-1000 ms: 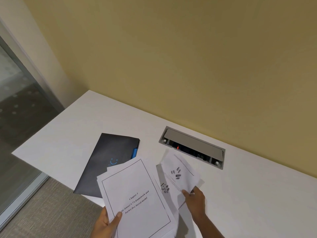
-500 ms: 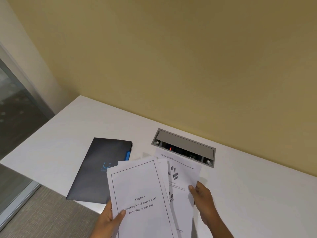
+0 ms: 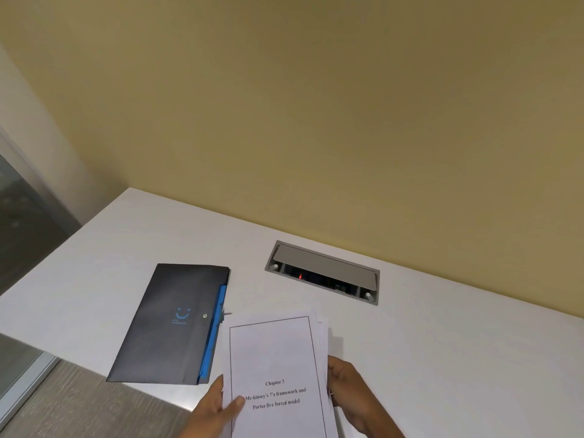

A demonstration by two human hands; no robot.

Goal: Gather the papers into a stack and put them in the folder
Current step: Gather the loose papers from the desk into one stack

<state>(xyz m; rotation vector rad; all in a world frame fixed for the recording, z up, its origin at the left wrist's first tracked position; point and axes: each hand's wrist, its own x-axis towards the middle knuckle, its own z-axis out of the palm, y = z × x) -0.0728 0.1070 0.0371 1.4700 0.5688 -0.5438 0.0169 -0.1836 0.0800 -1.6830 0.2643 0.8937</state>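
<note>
— Two hands on one stack of papers (image 3: 275,358). Left hand (image 3: 218,409) at the stack's left edge, thumb pressed on the top sheet beside the printed title, fingers hidden underneath. Right hand (image 3: 350,393) curled against the right edge, fingers closed onto the sheets.

— Count of things?

— One paper stack, number of sheets impossible to tell; a few edges fanned out at the top right corner. One dark folder (image 3: 170,324), closed, blue edge along its right side, blue smiley mark on the cover. One grey cable hatch (image 3: 322,273) set into the white desk (image 3: 442,343), small red light inside.

— Direction of the stack?

— Long axis running away from the viewer toward the yellow wall (image 3: 316,121), nearly straight. Text upright for the reader, title low on the page, lower end cut off by the frame edge. Folder just left of the stack, flat on the desk, long axis tilted with the far end leaning right, near corner overhanging the desk edge.
</note>
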